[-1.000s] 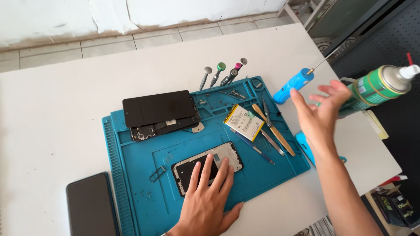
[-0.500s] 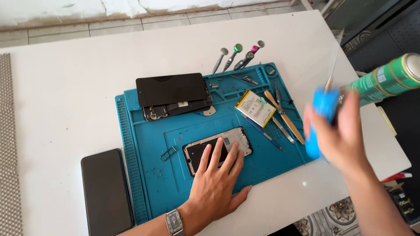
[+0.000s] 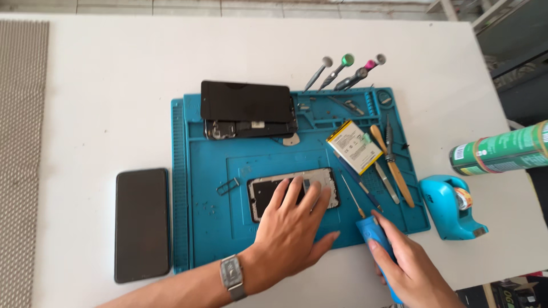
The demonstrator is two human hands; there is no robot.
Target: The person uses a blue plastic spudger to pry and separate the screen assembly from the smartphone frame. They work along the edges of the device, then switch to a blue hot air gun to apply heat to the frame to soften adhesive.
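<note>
Bare blue silicone work mat [image 3: 228, 228] lies open left of the opened phone frame [image 3: 268, 191], apart from a small metal tray piece [image 3: 228, 185]. To its right, a yellow-labelled flat battery [image 3: 354, 147], tweezers and a wooden-handled tool [image 3: 394, 168] crowd the mat. The white table [image 3: 114, 85] is open above; a black slab phone [image 3: 142, 223] blocks the left edge.

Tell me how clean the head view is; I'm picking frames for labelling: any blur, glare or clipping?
Head view: sharp across the blue silicone repair mat and the opened phone frame under the left hand; soft daylight, faint shadows, no glare on the white table; the right hand gripping a blue-handled screwdriver is cut by the bottom edge; the green spray can is clipped at right.
</note>
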